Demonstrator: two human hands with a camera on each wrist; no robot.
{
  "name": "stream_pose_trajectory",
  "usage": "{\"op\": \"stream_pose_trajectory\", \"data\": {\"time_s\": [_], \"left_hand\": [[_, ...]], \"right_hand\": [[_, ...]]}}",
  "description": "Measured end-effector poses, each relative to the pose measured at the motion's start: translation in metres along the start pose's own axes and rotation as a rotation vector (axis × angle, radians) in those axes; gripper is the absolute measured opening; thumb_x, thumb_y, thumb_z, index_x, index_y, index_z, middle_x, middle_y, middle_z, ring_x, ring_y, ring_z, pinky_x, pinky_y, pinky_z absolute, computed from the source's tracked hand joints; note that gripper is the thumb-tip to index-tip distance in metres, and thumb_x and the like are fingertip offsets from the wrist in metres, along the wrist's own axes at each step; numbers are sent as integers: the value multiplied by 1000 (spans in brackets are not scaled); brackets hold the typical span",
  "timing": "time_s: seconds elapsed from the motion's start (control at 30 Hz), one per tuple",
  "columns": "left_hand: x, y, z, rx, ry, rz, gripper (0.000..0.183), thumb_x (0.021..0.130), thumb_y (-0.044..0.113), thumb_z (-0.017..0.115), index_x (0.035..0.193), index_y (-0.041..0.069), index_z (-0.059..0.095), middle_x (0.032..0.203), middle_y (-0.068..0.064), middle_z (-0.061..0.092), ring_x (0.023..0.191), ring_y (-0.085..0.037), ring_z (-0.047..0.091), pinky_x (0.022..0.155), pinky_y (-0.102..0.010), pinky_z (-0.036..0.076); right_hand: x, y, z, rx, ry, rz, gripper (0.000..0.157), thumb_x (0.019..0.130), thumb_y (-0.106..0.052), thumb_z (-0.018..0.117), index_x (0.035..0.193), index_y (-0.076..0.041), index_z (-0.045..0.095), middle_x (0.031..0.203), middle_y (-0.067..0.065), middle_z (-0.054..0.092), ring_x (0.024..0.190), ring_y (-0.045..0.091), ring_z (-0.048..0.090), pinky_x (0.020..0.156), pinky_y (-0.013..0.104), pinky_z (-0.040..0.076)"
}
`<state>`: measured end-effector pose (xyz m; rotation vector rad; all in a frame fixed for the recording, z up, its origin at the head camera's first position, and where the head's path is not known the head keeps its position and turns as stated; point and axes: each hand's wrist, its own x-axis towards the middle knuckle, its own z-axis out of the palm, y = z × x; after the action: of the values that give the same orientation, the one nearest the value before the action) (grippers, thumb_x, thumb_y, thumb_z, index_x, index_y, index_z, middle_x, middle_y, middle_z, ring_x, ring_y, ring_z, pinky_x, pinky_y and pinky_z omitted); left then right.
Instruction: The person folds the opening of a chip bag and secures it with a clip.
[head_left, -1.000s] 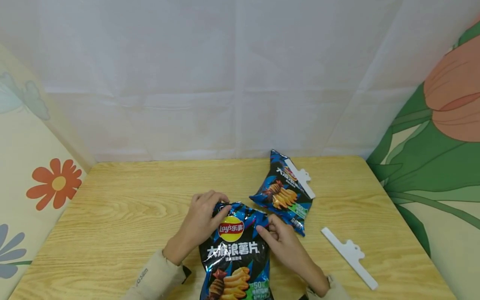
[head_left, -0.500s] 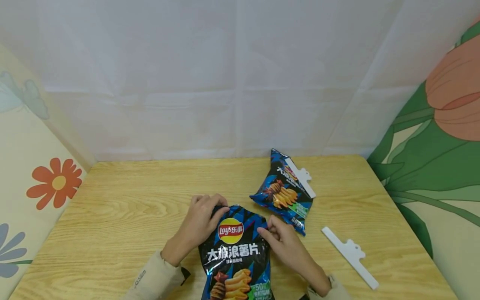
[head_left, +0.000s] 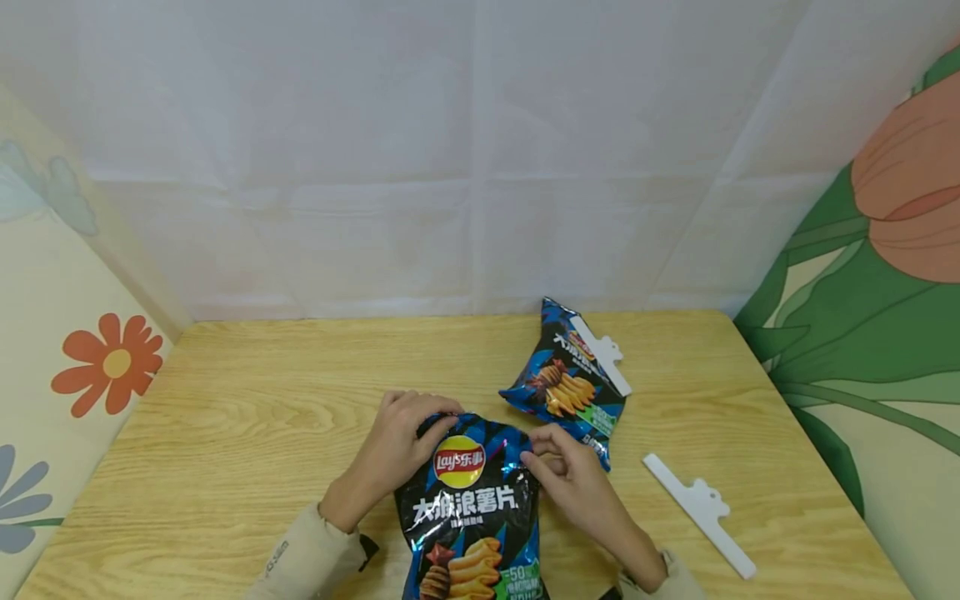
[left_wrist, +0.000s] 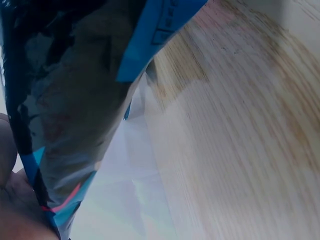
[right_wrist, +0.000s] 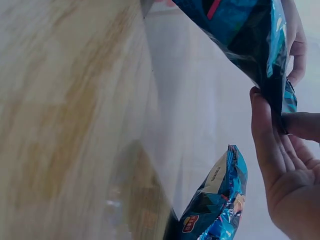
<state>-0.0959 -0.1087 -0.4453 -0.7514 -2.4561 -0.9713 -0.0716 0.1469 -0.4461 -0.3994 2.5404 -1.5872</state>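
A large black and blue chip bag (head_left: 471, 521) stands upright near the front of the table, its printed face toward me. My left hand (head_left: 401, 437) pinches its top edge at the left corner, thumb in front and fingers behind. At the top right corner my right hand (head_left: 573, 475) holds the bag between thumb and fingers; the right wrist view shows this pinch, with the right hand (right_wrist: 292, 165) at the bag's tip. In the left wrist view the bag (left_wrist: 75, 100) covers much of the left side. The bag's bottom lies outside the head view.
A smaller matching chip bag (head_left: 566, 387) lies behind at the right, with a white bag clip (head_left: 602, 357) across its upper right edge. Another white clip (head_left: 699, 515) lies on the wooden table (head_left: 247, 425) to the right. A white sheet (head_left: 465, 167) hangs behind.
The large bag's top dips slightly lower than a second ago. My right fingers have shifted a little at its top right corner, while my left hand keeps its grip.
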Motion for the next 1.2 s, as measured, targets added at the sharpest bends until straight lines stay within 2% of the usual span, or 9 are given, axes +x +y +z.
{"op": "stream_pose_trajectory", "data": {"time_s": [0.13,0.27,0.37,0.43,0.7,0.8,0.93,1.1,1.2], "left_hand": [[0,-1,0,-9,11,24,14,89,12,73,101,17,76,99,6,77,89,-10,69,85,-39,44],[-1,-1,0,-14,20,38,14,90,10,71,100,18,76,96,7,77,88,-10,69,85,-38,43],[-2,-2,0,-14,26,49,16,90,8,70,99,20,76,94,7,76,86,-10,68,85,-38,42],[-3,-3,1,-12,31,58,18,90,6,70,98,21,76,92,8,76,85,-10,67,85,-38,42],[-4,-3,1,-28,42,67,22,88,0,68,91,21,76,91,7,75,83,-10,64,86,-41,42],[-4,-2,1,-33,39,59,23,87,-1,67,88,20,76,91,6,75,83,-10,63,86,-40,42],[-4,-1,0,-32,38,57,23,87,-1,67,84,20,76,91,6,75,82,-10,62,85,-39,42],[-4,-1,0,-40,33,56,23,85,-1,67,83,19,77,92,5,76,81,-9,61,84,-38,41],[-4,-1,0,-41,38,58,23,85,0,66,83,19,77,90,6,76,80,-8,60,84,-39,41]], "right_hand": [[0,3,1,-13,1,-55,14,94,1,62,107,-1,63,100,15,71,86,8,71,66,20,57],[-1,4,1,-21,-11,-79,14,93,5,60,105,-3,63,101,17,71,78,3,68,57,22,55],[-1,3,0,-23,-24,-65,13,94,4,59,104,-3,64,101,18,70,66,2,64,50,22,50],[-2,3,0,-22,-32,-52,13,94,4,59,104,-3,64,101,19,69,61,3,62,49,22,50],[-2,2,0,-16,-28,6,14,94,3,58,102,-6,66,103,17,69,55,5,58,48,21,46],[-2,1,0,-15,-28,7,15,92,3,58,101,-6,67,102,16,69,51,4,52,46,20,42],[-2,0,0,-10,-42,6,18,90,4,59,102,-6,68,102,14,69,53,3,51,47,20,42],[-1,-4,0,-13,-54,54,12,96,-11,62,105,-8,69,103,11,69,65,5,62,58,21,50],[0,-5,1,-15,-51,39,19,97,-21,65,109,-8,69,101,11,70,70,5,67,61,22,53]]}}
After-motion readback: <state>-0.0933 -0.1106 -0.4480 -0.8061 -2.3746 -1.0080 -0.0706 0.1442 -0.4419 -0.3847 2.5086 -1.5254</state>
